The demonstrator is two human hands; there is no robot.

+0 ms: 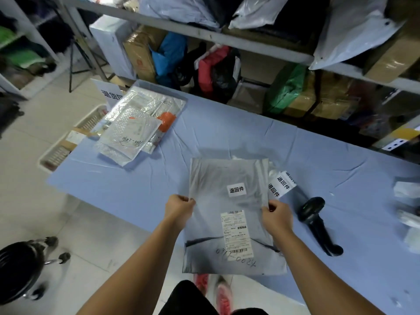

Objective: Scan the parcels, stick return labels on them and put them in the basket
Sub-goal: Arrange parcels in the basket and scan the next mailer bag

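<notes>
gripping the grey poly mailer by its side edges, left hand and right hand hold it lengthwise above the near edge of the table, the basket well off to the left, nearer the left hand.

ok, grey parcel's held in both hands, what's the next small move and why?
Probably carry the grey parcel left to the white basket: the return label is already on it, the scanner lies aside, and the left hand and right hand grip its side edges.
</notes>
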